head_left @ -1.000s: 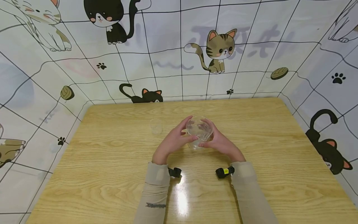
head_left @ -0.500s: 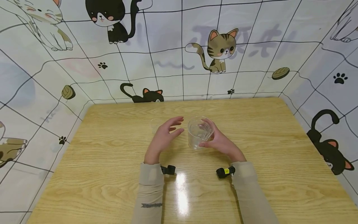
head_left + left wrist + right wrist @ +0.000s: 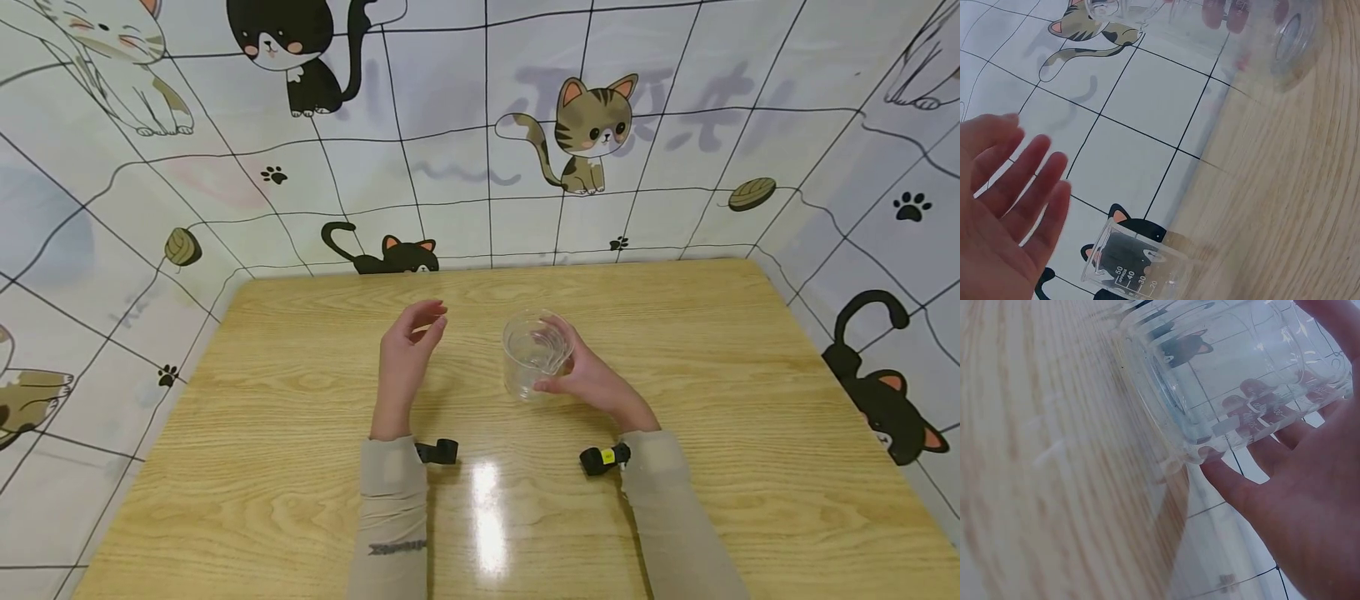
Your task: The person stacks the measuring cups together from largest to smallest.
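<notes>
My right hand (image 3: 592, 377) holds a large clear beaker (image 3: 522, 371) upright at the middle of the table, fingers and thumb around its right side. Inner rims and a second base ring show through the glass in the right wrist view, so a smaller vessel appears nested inside the beaker (image 3: 1210, 381). My left hand (image 3: 402, 362) is to the left, fingers loosely bent and holding nothing. Near it, the left wrist view shows a small clear beaker (image 3: 1138, 265) with white graduation marks up to 50. In the head view my left hand hides that small beaker.
The wooden table (image 3: 720, 375) meets a white backdrop (image 3: 450, 167) printed with cartoon cats and grid lines at the back and both sides. A bright light reflection (image 3: 487, 517) lies on the tabletop between the forearms.
My left hand has let go of the large beaker and moved left to the small beaker, which it now covers in the head view. The right hand keeps its hold, almost still.
</notes>
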### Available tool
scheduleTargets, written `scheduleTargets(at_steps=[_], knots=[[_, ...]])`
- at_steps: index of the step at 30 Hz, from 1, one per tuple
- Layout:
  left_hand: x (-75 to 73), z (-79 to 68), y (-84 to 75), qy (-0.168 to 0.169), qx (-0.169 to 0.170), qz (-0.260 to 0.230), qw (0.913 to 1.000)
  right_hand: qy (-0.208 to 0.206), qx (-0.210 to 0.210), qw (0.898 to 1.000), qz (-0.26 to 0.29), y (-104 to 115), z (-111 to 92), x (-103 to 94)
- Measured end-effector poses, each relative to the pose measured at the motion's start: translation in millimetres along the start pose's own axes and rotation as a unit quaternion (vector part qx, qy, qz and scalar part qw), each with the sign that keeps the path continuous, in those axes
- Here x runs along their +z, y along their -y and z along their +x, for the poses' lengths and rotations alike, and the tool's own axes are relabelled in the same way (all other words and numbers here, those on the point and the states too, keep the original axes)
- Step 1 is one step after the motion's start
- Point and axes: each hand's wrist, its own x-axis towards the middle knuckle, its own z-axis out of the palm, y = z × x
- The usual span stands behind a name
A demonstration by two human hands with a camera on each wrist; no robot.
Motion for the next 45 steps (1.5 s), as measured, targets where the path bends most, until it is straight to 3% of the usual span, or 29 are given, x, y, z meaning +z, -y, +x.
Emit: scheduleTargets(at_steps=[2, 11, 15, 19, 29, 37, 45], knots=[[-2.2, 2.4, 8.6, -0.032, 0.005, -0.010, 0.9994, -0.003, 0.006, 1.000, -0.005, 0.6, -0.1, 0.3], [-16.8, 1.3, 6.2, -0.145, -0.001, -0.053, 0.9880, -0.001, 0.013, 1.000, 0.000, -1.0, 1.6, 0.6], [-22.9, 1.0, 11.0, -0.174, -0.001, -0.051, 0.9835, -0.003, 0.018, 1.000, -0.008, -0.7, 1.3, 0.8], [-25.9, 1.8, 16.5, -0.183, 0.003, -0.016, 0.9830, -0.008, 0.018, 1.000, -0.016, -0.1, 0.8, 0.5], [-33.5, 1.5, 25.8, -0.159, -0.063, 0.046, 0.9842, -0.005, 0.018, 1.000, -0.011, 0.5, 1.0, 0.4], [-35.5, 1.1, 33.1, -0.086, -0.139, 0.044, 0.9856, -0.005, 0.016, 1.000, -0.014, -1.3, 0.8, -0.6], [-33.5, 1.0, 41.4, -0.022, -0.148, 0.013, 0.9886, -0.002, 0.007, 1.000, -0.022, -2.1, 1.5, -0.5]])
